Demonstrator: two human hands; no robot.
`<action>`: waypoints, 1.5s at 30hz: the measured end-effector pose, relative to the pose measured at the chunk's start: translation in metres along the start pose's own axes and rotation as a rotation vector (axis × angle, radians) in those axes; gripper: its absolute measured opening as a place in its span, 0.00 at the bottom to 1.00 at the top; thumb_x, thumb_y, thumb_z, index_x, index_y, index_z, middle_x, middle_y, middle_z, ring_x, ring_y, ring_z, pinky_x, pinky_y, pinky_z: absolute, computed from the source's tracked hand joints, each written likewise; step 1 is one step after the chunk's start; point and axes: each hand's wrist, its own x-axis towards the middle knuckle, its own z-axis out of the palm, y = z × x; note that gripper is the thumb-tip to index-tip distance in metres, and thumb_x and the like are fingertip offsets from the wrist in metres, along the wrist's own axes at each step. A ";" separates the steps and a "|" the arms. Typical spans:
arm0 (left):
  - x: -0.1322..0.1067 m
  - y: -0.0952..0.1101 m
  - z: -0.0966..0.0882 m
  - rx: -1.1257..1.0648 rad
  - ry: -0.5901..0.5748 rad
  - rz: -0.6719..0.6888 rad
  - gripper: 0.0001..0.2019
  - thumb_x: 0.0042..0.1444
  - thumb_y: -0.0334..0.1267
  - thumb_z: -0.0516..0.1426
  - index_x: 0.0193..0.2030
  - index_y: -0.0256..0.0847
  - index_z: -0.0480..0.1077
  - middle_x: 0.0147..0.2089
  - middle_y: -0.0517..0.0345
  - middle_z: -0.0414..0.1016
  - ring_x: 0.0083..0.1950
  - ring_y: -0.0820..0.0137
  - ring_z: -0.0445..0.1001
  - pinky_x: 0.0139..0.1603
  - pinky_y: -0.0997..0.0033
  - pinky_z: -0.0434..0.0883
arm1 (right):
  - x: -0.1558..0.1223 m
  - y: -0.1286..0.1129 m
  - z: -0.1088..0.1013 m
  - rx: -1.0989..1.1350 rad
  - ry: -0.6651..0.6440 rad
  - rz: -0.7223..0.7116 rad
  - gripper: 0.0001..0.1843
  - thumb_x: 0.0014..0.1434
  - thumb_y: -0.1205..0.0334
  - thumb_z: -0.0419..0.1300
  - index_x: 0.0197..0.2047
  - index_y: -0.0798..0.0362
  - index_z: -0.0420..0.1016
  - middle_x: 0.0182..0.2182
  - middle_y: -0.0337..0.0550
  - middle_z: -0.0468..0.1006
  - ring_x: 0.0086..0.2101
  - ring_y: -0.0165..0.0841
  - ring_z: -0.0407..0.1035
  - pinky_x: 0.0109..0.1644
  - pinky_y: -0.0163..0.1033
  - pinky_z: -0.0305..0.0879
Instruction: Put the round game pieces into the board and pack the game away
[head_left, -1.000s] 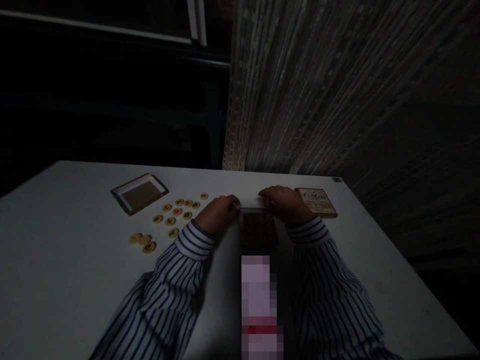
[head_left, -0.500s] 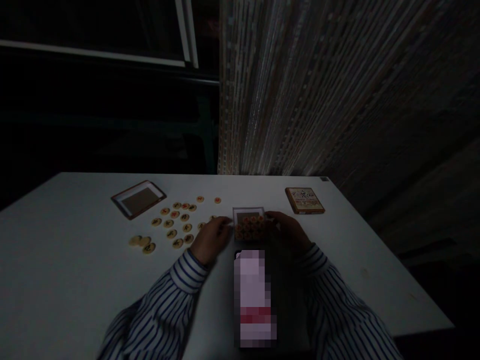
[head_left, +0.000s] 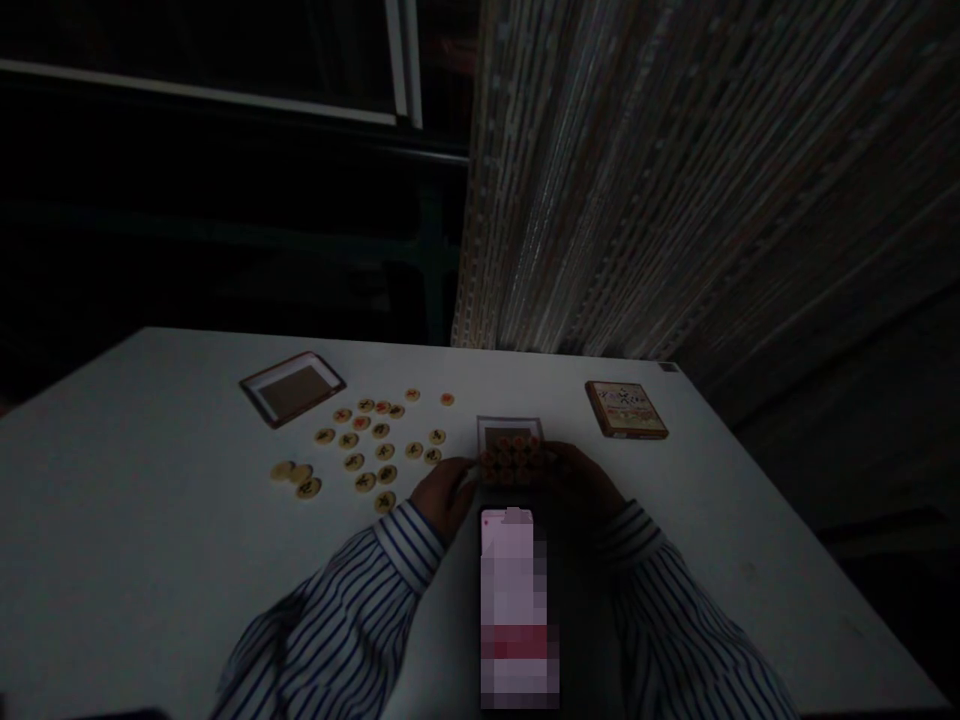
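A shallow box (head_left: 509,425) stands in front of me, its near part filled with rows of round Chinese chess pieces (head_left: 511,458), the far row showing red characters. My left hand (head_left: 448,490) is closed at the box's left side, thumb and fingers against the edge. At the right side, my right hand (head_left: 586,478) grips the other edge, its fingers partly lost in shadow. Loose Chinese chess pieces (head_left: 380,431), marked in black or red, lie scattered left of the box. Two pieces (head_left: 291,471) further left show no marking.
An open box lid or tray (head_left: 294,389) lies at the far left of the white table (head_left: 187,560). A closed printed box (head_left: 627,410) is at the right. A lit phone (head_left: 514,600) lies between my forearms. Behind the table hangs a string curtain (head_left: 540,200).
The view has tilted and shifted slightly, moving things rightward. My left hand has drawn a little nearer to me, uncovering several loose pieces. Both hands stay at the box.
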 end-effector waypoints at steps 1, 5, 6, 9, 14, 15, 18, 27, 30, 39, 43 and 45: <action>0.000 -0.001 0.000 0.009 -0.002 0.011 0.14 0.53 0.34 0.48 0.46 0.35 0.64 0.43 0.48 0.71 0.44 0.67 0.70 0.44 0.65 0.69 | 0.000 -0.001 0.000 0.024 -0.015 -0.007 0.24 0.52 0.59 0.55 0.52 0.52 0.60 0.47 0.50 0.70 0.46 0.37 0.66 0.48 0.45 0.66; -0.001 -0.005 0.004 0.028 -0.008 0.038 0.13 0.53 0.35 0.49 0.46 0.38 0.65 0.44 0.49 0.71 0.46 0.66 0.70 0.47 0.64 0.69 | 0.000 0.000 0.003 0.039 -0.031 -0.006 0.25 0.51 0.61 0.55 0.53 0.48 0.59 0.47 0.49 0.70 0.46 0.39 0.66 0.48 0.47 0.66; -0.001 -0.006 0.004 0.033 -0.011 0.043 0.14 0.52 0.35 0.49 0.46 0.38 0.65 0.44 0.49 0.71 0.46 0.66 0.69 0.47 0.63 0.69 | -0.001 0.001 0.004 0.042 -0.034 -0.006 0.25 0.52 0.61 0.54 0.54 0.48 0.59 0.47 0.49 0.70 0.46 0.38 0.67 0.47 0.47 0.67; -0.001 -0.009 0.006 0.046 -0.027 0.067 0.14 0.52 0.33 0.49 0.46 0.39 0.64 0.45 0.49 0.71 0.47 0.65 0.69 0.48 0.62 0.68 | -0.002 0.004 0.006 0.042 -0.044 -0.002 0.25 0.52 0.61 0.54 0.54 0.48 0.58 0.47 0.49 0.70 0.45 0.37 0.67 0.47 0.44 0.68; -0.001 -0.008 0.006 0.015 -0.012 0.079 0.15 0.52 0.32 0.49 0.47 0.38 0.64 0.45 0.49 0.71 0.47 0.66 0.69 0.49 0.62 0.68 | 0.001 0.002 0.007 -0.012 0.011 0.015 0.24 0.49 0.62 0.57 0.51 0.51 0.62 0.46 0.51 0.70 0.46 0.38 0.66 0.48 0.47 0.67; -0.001 -0.007 0.006 0.012 -0.014 0.074 0.15 0.52 0.32 0.49 0.47 0.38 0.64 0.45 0.49 0.71 0.47 0.66 0.69 0.49 0.63 0.68 | 0.001 -0.001 0.006 -0.034 0.013 0.012 0.23 0.49 0.62 0.57 0.50 0.52 0.63 0.46 0.51 0.70 0.46 0.38 0.66 0.48 0.47 0.66; -0.001 -0.005 0.005 0.012 -0.017 0.060 0.15 0.52 0.32 0.49 0.47 0.39 0.65 0.46 0.50 0.71 0.48 0.67 0.69 0.49 0.63 0.68 | 0.004 -0.010 0.005 -0.117 -0.014 -0.010 0.22 0.48 0.62 0.58 0.49 0.51 0.66 0.46 0.50 0.71 0.46 0.39 0.66 0.49 0.48 0.65; 0.000 -0.006 0.004 0.009 -0.021 0.055 0.15 0.53 0.31 0.48 0.48 0.39 0.65 0.46 0.50 0.71 0.48 0.66 0.69 0.49 0.62 0.69 | 0.008 -0.015 0.006 -0.277 -0.056 -0.069 0.18 0.50 0.63 0.56 0.46 0.51 0.69 0.45 0.50 0.72 0.46 0.40 0.66 0.48 0.49 0.66; -0.001 -0.007 0.005 0.006 0.000 0.060 0.14 0.53 0.32 0.48 0.46 0.39 0.66 0.45 0.50 0.71 0.47 0.66 0.69 0.49 0.63 0.69 | 0.007 -0.012 0.006 -0.275 -0.049 -0.055 0.19 0.50 0.63 0.56 0.47 0.51 0.68 0.45 0.49 0.72 0.46 0.39 0.66 0.49 0.48 0.65; 0.000 -0.008 0.007 0.034 -0.001 0.063 0.13 0.53 0.32 0.48 0.43 0.38 0.69 0.46 0.47 0.71 0.47 0.66 0.70 0.48 0.63 0.69 | 0.005 -0.006 0.008 -0.259 -0.042 -0.068 0.20 0.50 0.64 0.55 0.48 0.52 0.67 0.46 0.50 0.70 0.47 0.39 0.65 0.49 0.48 0.66; -0.001 -0.008 0.007 0.021 0.006 0.079 0.13 0.53 0.32 0.48 0.42 0.37 0.70 0.46 0.46 0.70 0.47 0.66 0.70 0.48 0.64 0.69 | 0.004 -0.004 0.008 -0.279 -0.058 -0.068 0.19 0.49 0.64 0.56 0.47 0.49 0.68 0.46 0.48 0.70 0.47 0.40 0.65 0.49 0.48 0.65; -0.002 -0.008 0.007 0.027 0.006 0.077 0.13 0.54 0.32 0.48 0.42 0.38 0.70 0.46 0.47 0.70 0.47 0.66 0.70 0.48 0.64 0.70 | 0.004 -0.002 0.009 -0.268 -0.031 -0.069 0.20 0.49 0.63 0.56 0.47 0.52 0.67 0.46 0.51 0.70 0.46 0.39 0.66 0.49 0.48 0.66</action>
